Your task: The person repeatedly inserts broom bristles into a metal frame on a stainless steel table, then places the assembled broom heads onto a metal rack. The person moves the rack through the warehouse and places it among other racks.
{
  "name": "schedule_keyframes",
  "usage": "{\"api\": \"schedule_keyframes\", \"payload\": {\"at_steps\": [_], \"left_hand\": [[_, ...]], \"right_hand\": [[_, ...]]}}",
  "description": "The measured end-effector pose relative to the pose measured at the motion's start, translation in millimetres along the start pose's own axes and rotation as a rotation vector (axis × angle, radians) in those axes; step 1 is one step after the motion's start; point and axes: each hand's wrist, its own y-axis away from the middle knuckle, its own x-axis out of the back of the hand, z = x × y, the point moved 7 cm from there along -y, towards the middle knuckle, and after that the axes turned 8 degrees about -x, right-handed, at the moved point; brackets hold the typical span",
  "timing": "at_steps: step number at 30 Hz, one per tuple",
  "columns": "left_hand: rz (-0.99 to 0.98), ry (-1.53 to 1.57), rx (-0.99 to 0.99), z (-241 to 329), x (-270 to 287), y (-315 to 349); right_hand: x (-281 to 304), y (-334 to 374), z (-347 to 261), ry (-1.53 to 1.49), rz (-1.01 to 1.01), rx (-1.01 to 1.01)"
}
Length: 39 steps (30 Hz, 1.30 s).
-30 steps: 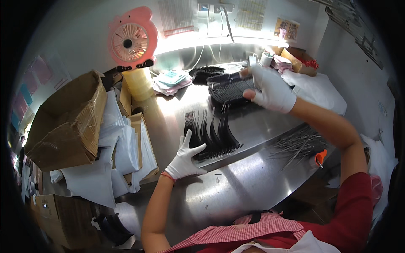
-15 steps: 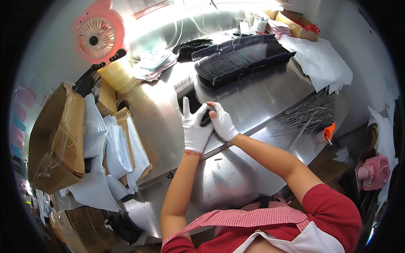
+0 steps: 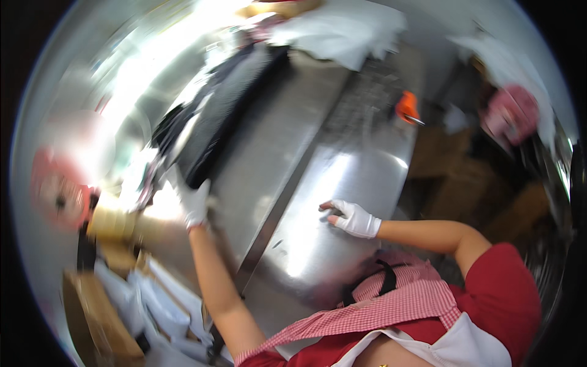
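Bright light glares off the metal table (image 3: 269, 147), which slants across our view, with a pink fan (image 3: 61, 197) and yellow rolls (image 3: 113, 221) towards its left end and thin dark strands (image 3: 367, 98) beside an orange tool (image 3: 405, 107) at its right. Along the back lies the black row (image 3: 231, 110), its near end reaching our left hand (image 3: 192, 200). To work well at this end, we judge it best to bring thumb and fingers in square to the row and press lightly and evenly; a slanted tug could well upset the fine ridges we make out along it. As for the left grip, thumb and fingers stand apart, but blur covers the spot, so we cannot tell whether they touch the row or pinch part of it. Our right hand (image 3: 356, 221) is over bare metal near our apron (image 3: 391, 290), well apart from the row; its grip is loosely curled and partly open, the bare thumb a little short of the bare forefinger, and we see nothing held. Those bare fingertips should feel thin edges well. Left of it, a small dark bit (image 3: 278, 243) lies on the metal, clear of both hands.
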Motion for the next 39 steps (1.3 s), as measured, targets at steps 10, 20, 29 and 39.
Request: {"api": "schedule_keyframes", "payload": {"at_steps": [10,20,29,39], "left_hand": [[0.036,0.404,0.162,203,-100,171],[-1.442,0.769,-0.186,485,-289,304],[-1.983,0.511,-0.539,581,-353,396],[-1.829,0.804,-0.191,541,-291,380]], "right_hand": [[199,465,340,0.007,0.975,-1.2],[70,850,359,0.028,1.719,-2.092],[23,915,448,-0.393,1.413,-1.876],[-8,689,364,-0.703,1.466,-0.935]]}}
